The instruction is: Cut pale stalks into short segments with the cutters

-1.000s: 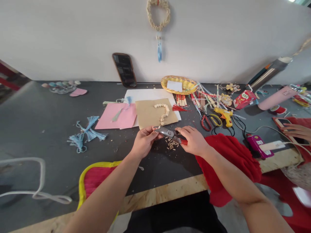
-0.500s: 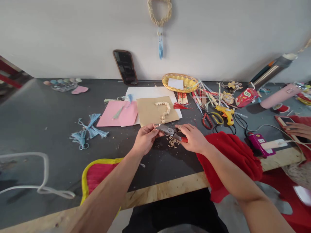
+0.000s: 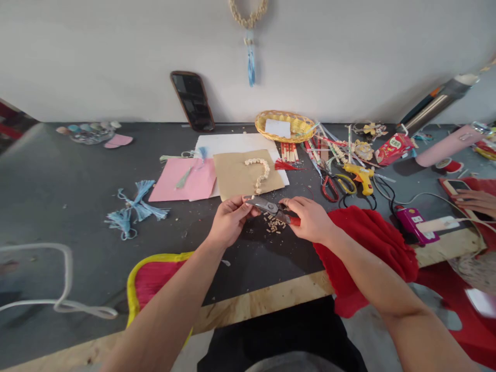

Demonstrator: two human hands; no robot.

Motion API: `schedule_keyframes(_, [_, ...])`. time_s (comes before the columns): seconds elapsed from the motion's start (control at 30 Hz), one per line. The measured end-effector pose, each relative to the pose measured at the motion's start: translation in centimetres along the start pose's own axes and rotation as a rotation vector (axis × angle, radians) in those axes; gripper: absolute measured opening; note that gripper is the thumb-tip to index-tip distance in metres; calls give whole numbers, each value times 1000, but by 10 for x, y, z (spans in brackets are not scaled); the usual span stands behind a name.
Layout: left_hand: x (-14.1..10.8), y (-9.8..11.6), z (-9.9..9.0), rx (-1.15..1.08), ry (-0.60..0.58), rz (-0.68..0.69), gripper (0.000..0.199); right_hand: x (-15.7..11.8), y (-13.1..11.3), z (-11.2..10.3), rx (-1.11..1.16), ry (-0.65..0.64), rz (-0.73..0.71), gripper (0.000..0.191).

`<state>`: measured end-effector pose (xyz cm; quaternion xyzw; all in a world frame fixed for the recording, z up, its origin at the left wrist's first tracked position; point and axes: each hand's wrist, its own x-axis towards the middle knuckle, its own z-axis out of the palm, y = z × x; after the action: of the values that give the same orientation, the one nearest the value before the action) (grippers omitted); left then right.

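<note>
My right hand is closed round the red handles of a pair of pliers or cutters, whose grey jaws point left. At the jaws' tip, my left hand pinches a small pale piece, mostly hidden by the fingers. Beneath the tool, several short pale cut bits lie scattered on the dark tabletop. Just beyond the hands, a curved strand of cream-coloured small pieces rests on brown paper.
Blue tassels and pink paper lie left. Behind are a leaning phone and a wicker basket. To the right are scissors, a yellow glue gun, red cloth and another person's hand.
The view has shifted slightly, so the wall and table items appear a little higher and further left. Both hands keep nearly the same pose at the pliers or cutters.
</note>
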<state>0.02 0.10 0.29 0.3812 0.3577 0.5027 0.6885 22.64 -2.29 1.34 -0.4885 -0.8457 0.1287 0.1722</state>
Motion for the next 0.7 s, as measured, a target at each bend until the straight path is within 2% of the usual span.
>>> schedule_keyframes(0.27, [1,-4,0,-47,59,12,29,2,-3,5,-49,17,49,52])
schedule_keyframes(0.7, [2,-3,0,2,59,6,23,2,8,6,-36,-25,-9,59])
